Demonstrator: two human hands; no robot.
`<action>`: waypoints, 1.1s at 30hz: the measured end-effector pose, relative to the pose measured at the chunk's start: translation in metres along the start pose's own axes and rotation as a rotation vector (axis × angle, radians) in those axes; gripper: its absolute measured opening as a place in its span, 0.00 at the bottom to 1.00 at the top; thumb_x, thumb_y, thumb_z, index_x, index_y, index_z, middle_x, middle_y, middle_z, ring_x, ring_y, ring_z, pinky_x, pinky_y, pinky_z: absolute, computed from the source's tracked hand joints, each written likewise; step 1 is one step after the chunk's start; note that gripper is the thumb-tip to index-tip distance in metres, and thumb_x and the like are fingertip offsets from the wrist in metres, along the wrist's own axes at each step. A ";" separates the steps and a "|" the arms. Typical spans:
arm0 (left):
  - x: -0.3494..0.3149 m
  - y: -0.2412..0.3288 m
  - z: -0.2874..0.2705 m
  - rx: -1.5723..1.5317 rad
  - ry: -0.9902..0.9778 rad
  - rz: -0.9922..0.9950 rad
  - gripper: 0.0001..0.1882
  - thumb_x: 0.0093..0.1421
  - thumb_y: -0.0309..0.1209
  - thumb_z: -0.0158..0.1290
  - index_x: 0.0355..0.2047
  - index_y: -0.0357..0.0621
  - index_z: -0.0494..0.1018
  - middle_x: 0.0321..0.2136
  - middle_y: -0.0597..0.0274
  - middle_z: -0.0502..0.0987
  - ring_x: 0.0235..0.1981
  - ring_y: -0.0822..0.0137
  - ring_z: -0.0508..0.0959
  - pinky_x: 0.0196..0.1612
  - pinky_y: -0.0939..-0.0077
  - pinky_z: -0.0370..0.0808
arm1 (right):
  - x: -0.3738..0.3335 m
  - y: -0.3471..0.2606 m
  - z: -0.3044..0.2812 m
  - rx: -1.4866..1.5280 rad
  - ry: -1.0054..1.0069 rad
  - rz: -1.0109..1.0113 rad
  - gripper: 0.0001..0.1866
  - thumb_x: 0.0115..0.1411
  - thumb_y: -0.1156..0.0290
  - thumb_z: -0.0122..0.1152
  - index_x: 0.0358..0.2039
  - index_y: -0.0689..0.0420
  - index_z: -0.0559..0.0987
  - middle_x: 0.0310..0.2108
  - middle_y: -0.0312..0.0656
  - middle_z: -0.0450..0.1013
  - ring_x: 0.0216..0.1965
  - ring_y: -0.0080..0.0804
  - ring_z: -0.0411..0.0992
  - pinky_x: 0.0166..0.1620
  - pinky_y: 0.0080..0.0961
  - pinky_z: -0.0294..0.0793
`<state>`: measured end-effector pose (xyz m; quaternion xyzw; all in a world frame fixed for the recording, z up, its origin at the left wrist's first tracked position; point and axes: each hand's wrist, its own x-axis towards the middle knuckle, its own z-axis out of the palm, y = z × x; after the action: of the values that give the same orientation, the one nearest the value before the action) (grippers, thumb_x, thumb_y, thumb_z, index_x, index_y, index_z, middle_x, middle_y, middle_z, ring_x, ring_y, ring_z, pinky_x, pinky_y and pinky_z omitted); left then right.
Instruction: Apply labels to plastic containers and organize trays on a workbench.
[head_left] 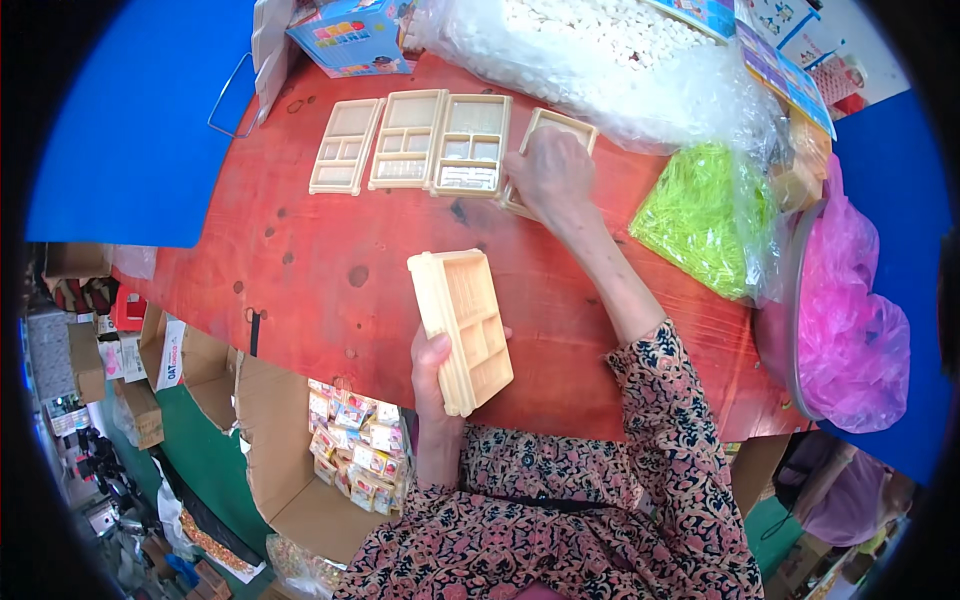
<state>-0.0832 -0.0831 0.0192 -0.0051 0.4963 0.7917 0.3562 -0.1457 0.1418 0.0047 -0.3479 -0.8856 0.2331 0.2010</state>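
Observation:
My left hand (430, 375) grips a small stack of cream plastic compartment trays (480, 330), tilted above the near part of the table. Its thumb presses on the stack's side, and fingertips show at the far edge. My right hand (553, 172) is closed on another cream compartment tray (572, 124) at the right end of a row. The hand covers most of that tray, and some fingers are hidden. To its left lie three similar trays: one (470, 148) nearest, one (408, 140) in the middle and one (346, 150) at the far left.
A clear bag of white pieces (600, 50) lies at the back of the red table (330, 270). A bright green bundle (700, 220) and a basin with pink plastic (850, 310) stand right. A blue box (355, 40) sits back left. Below, a carton (280, 450) holds small packets.

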 end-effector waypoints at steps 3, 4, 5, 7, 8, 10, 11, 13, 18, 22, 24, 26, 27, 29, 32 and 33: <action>0.001 0.000 0.001 0.007 0.009 0.005 0.35 0.53 0.47 0.44 0.52 0.29 0.60 0.40 0.45 0.74 0.36 0.52 0.78 0.40 0.63 0.77 | 0.001 -0.004 0.001 0.022 -0.021 -0.028 0.14 0.43 0.65 0.58 0.15 0.66 0.75 0.19 0.57 0.72 0.25 0.52 0.74 0.30 0.43 0.73; 0.002 0.000 0.000 -0.001 -0.004 -0.001 0.35 0.53 0.47 0.44 0.52 0.29 0.60 0.40 0.45 0.73 0.36 0.52 0.78 0.40 0.63 0.77 | 0.000 -0.006 0.003 0.039 -0.036 -0.024 0.13 0.43 0.66 0.58 0.15 0.66 0.75 0.19 0.57 0.72 0.26 0.52 0.74 0.31 0.43 0.73; 0.003 0.000 0.000 -0.008 -0.018 -0.006 0.35 0.53 0.47 0.44 0.52 0.29 0.60 0.40 0.45 0.73 0.36 0.52 0.78 0.40 0.63 0.77 | -0.001 -0.008 0.004 0.055 -0.051 -0.020 0.13 0.43 0.67 0.57 0.15 0.66 0.75 0.19 0.58 0.72 0.26 0.52 0.74 0.31 0.43 0.73; 0.002 0.001 0.000 -0.010 -0.009 -0.007 0.35 0.53 0.47 0.44 0.53 0.29 0.60 0.40 0.45 0.73 0.36 0.52 0.78 0.40 0.63 0.77 | -0.006 -0.012 0.007 0.060 -0.070 -0.042 0.13 0.44 0.67 0.57 0.15 0.66 0.75 0.19 0.57 0.72 0.26 0.53 0.73 0.32 0.44 0.73; 0.002 0.001 0.000 -0.012 -0.004 -0.008 0.35 0.53 0.47 0.44 0.53 0.29 0.60 0.40 0.45 0.73 0.36 0.52 0.78 0.40 0.63 0.77 | -0.007 -0.014 0.008 0.063 -0.086 -0.065 0.12 0.45 0.68 0.56 0.16 0.66 0.75 0.18 0.57 0.71 0.26 0.53 0.73 0.32 0.44 0.73; 0.002 0.001 0.000 -0.020 -0.004 -0.017 0.35 0.53 0.47 0.44 0.52 0.29 0.60 0.40 0.45 0.73 0.36 0.52 0.78 0.40 0.64 0.77 | -0.009 -0.009 0.012 0.055 -0.034 -0.137 0.13 0.46 0.68 0.56 0.16 0.66 0.75 0.18 0.57 0.71 0.25 0.53 0.73 0.32 0.44 0.73; 0.002 0.001 0.001 -0.027 -0.003 -0.024 0.35 0.53 0.47 0.44 0.52 0.28 0.61 0.40 0.45 0.73 0.36 0.52 0.78 0.39 0.64 0.77 | -0.010 -0.006 0.013 0.048 0.019 -0.209 0.13 0.48 0.68 0.56 0.16 0.66 0.75 0.18 0.57 0.71 0.25 0.53 0.72 0.32 0.44 0.72; 0.002 0.001 0.000 -0.020 -0.005 -0.022 0.35 0.53 0.47 0.44 0.52 0.28 0.61 0.39 0.45 0.73 0.36 0.52 0.78 0.39 0.64 0.77 | -0.007 -0.003 0.013 0.040 0.026 -0.209 0.13 0.49 0.68 0.55 0.16 0.66 0.75 0.18 0.57 0.71 0.25 0.53 0.72 0.31 0.44 0.72; 0.000 0.005 -0.008 -0.013 -0.005 -0.025 0.35 0.52 0.47 0.44 0.52 0.27 0.61 0.39 0.45 0.73 0.35 0.52 0.78 0.38 0.64 0.77 | 0.000 -0.023 0.003 -0.024 -0.105 -0.161 0.14 0.50 0.64 0.58 0.17 0.63 0.76 0.25 0.56 0.72 0.31 0.51 0.72 0.31 0.38 0.71; -0.003 0.010 -0.005 -0.052 0.022 -0.020 0.35 0.52 0.46 0.44 0.52 0.28 0.60 0.39 0.44 0.73 0.36 0.53 0.78 0.38 0.65 0.77 | 0.030 -0.031 0.027 -0.038 0.192 -0.661 0.22 0.53 0.54 0.56 0.39 0.62 0.75 0.45 0.53 0.67 0.50 0.48 0.63 0.45 0.42 0.66; -0.004 0.012 -0.007 -0.053 0.047 -0.023 0.36 0.52 0.48 0.43 0.52 0.28 0.60 0.40 0.44 0.73 0.36 0.51 0.78 0.39 0.63 0.77 | 0.044 -0.026 0.046 -0.086 0.243 -0.800 0.28 0.55 0.50 0.54 0.47 0.60 0.72 0.53 0.51 0.63 0.56 0.48 0.58 0.50 0.46 0.62; -0.004 0.013 -0.011 -0.065 0.037 -0.009 0.36 0.53 0.49 0.43 0.53 0.28 0.60 0.40 0.44 0.73 0.36 0.51 0.78 0.39 0.62 0.77 | 0.051 -0.021 0.059 -0.226 0.059 -0.791 0.31 0.59 0.47 0.47 0.55 0.57 0.66 0.58 0.49 0.57 0.60 0.47 0.54 0.53 0.57 0.55; -0.004 0.013 -0.013 -0.068 0.040 -0.006 0.36 0.53 0.49 0.43 0.53 0.28 0.60 0.40 0.44 0.73 0.36 0.51 0.78 0.39 0.62 0.77 | 0.051 -0.022 0.062 -0.224 0.058 -0.796 0.31 0.59 0.47 0.47 0.55 0.57 0.66 0.58 0.49 0.57 0.60 0.47 0.54 0.53 0.57 0.55; -0.003 0.012 -0.017 -0.084 0.025 -0.018 0.37 0.53 0.49 0.43 0.53 0.28 0.60 0.41 0.44 0.73 0.36 0.51 0.78 0.40 0.62 0.77 | 0.052 -0.021 0.066 -0.202 -0.083 -0.757 0.31 0.60 0.46 0.44 0.54 0.57 0.67 0.59 0.48 0.57 0.61 0.46 0.53 0.54 0.58 0.55; -0.003 0.012 -0.017 -0.057 0.040 -0.020 0.37 0.53 0.50 0.43 0.53 0.28 0.60 0.40 0.44 0.73 0.36 0.51 0.78 0.40 0.62 0.76 | 0.038 -0.024 0.068 -0.232 -0.029 -0.766 0.29 0.60 0.47 0.45 0.54 0.56 0.67 0.59 0.48 0.57 0.60 0.46 0.54 0.54 0.58 0.55; -0.003 0.012 -0.017 -0.058 0.042 -0.023 0.37 0.53 0.50 0.43 0.53 0.28 0.60 0.40 0.44 0.73 0.36 0.51 0.78 0.40 0.62 0.76 | 0.033 -0.028 0.068 -0.233 -0.032 -0.764 0.29 0.60 0.47 0.45 0.54 0.56 0.67 0.59 0.48 0.57 0.60 0.46 0.54 0.54 0.58 0.55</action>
<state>-0.0939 -0.1013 0.0205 -0.0376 0.4803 0.8014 0.3546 -0.2179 0.1288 -0.0286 -0.0100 -0.9747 0.0452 0.2185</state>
